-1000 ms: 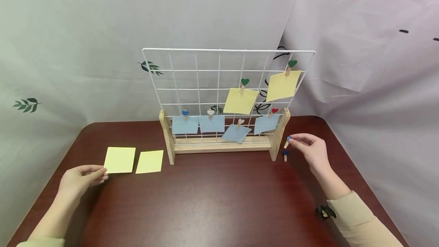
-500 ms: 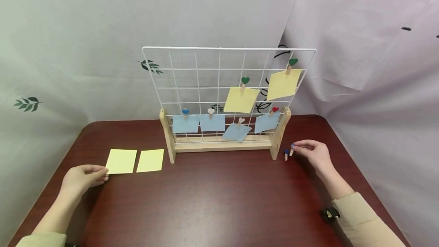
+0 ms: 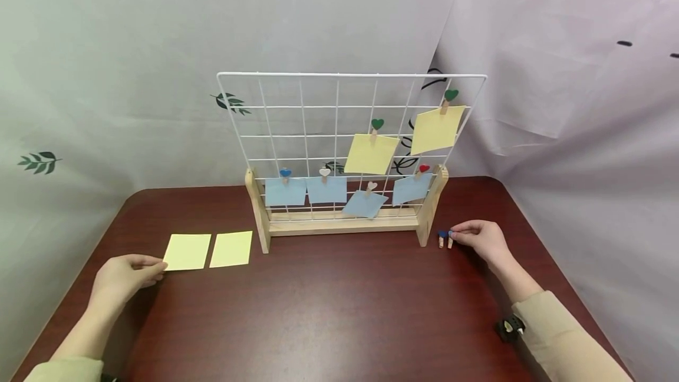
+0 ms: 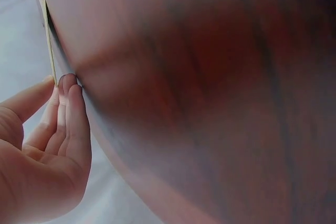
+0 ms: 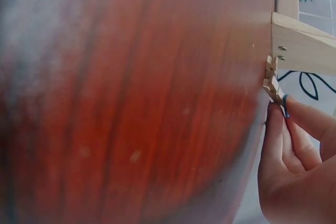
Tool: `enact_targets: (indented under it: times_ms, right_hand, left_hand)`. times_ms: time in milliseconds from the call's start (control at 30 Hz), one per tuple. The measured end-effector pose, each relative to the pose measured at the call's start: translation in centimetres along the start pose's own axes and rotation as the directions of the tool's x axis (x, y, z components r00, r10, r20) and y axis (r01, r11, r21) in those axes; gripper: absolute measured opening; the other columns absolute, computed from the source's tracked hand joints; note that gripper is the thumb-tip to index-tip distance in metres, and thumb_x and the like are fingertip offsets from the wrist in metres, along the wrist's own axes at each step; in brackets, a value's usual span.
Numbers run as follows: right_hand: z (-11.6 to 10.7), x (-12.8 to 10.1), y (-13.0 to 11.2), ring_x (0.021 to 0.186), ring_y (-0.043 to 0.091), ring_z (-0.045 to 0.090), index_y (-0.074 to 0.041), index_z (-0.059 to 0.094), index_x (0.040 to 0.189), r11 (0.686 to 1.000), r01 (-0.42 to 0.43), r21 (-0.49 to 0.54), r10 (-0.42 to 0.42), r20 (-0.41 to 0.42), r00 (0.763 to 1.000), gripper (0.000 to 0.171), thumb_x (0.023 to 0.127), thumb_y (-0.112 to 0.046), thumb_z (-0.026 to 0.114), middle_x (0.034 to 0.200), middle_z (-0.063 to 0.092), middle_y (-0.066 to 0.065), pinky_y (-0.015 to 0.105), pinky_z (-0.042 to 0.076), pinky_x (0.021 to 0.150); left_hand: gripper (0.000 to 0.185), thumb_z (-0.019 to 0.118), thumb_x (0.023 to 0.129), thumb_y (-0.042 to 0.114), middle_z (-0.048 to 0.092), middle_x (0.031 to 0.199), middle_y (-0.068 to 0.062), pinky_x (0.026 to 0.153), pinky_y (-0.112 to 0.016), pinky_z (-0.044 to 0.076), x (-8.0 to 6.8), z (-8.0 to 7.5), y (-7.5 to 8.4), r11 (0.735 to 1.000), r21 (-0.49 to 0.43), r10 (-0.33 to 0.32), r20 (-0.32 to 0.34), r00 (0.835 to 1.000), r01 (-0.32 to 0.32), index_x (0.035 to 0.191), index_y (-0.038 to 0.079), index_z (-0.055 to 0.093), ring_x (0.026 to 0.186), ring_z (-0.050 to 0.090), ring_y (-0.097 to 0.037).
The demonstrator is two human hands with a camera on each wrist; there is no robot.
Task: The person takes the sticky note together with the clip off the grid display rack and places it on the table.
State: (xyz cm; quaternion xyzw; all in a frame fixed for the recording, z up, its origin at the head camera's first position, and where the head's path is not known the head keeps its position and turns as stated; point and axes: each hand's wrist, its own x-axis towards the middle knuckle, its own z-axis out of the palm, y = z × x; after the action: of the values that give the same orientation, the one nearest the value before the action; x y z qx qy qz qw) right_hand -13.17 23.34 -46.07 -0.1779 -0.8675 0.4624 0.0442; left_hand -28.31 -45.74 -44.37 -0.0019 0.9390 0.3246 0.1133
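At the table's left side my left hand (image 3: pixel 124 280) pinches the near-left corner of a yellow sticky note (image 3: pixel 188 252); the left wrist view shows its thin edge (image 4: pixel 51 51) between thumb and fingers. A second yellow sticky note (image 3: pixel 231 249) lies just to its right. On the other side my right hand (image 3: pixel 483 241) pinches a small wooden clothespin (image 3: pixel 450 243) by its blue heart end. Beside it is another clothespin (image 3: pixel 441 241) with a dark blue heart. In the right wrist view the held clothespin (image 5: pixel 274 91) is low over the table, near the rack's wooden foot (image 5: pixel 302 38).
A white wire grid rack (image 3: pixel 339 75) on a wooden stand (image 3: pixel 345 227) stands mid-table at the back. Clothespins hold several blue notes (image 3: pixel 286 192) low on it and two yellow notes (image 3: pixel 371 154), (image 3: pixel 437 130) higher up. A printed cloth (image 3: pixel 132 75) hangs behind.
My right hand has lowered the clothespin and brought it down beside the other one, to its right. My left hand has lowered the yellow sticky note slightly toward the table.
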Motion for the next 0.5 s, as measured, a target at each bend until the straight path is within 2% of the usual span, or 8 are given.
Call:
enact_targets:
  times_ms: [267,500]
  right_hand:
    - [0.21,0.35,0.12,0.069,-0.009,0.063,0.008,0.079,0.109,0.994,0.001,-0.111,-0.002,-0.015,1.0,0.025,0.093,-0.011,0.081,0.085,0.083,0.008,0.016,0.049,0.067]
    - [0.28,0.29,0.08,0.067,-0.009,0.064,0.007,0.08,0.107,0.984,0.031,-0.177,-0.041,-0.052,0.998,0.025,0.09,-0.01,0.084,0.087,0.082,0.015,0.016,0.05,0.066]
  left_hand:
    - [0.043,0.073,0.099,0.033,0.081,0.079,-0.003,0.062,-0.018,0.048,0.11,-0.18,0.16,0.996,0.092,0.021,-0.025,0.999,-0.019,0.111,-0.009,0.077,0.066,0.074,-0.005]
    - [0.042,0.072,0.101,0.033,0.081,0.082,0.0,0.065,-0.025,0.055,0.33,-0.48,-0.08,0.997,0.078,0.0,-0.002,1.0,0.0,0.113,-0.007,0.078,0.068,0.072,-0.002]
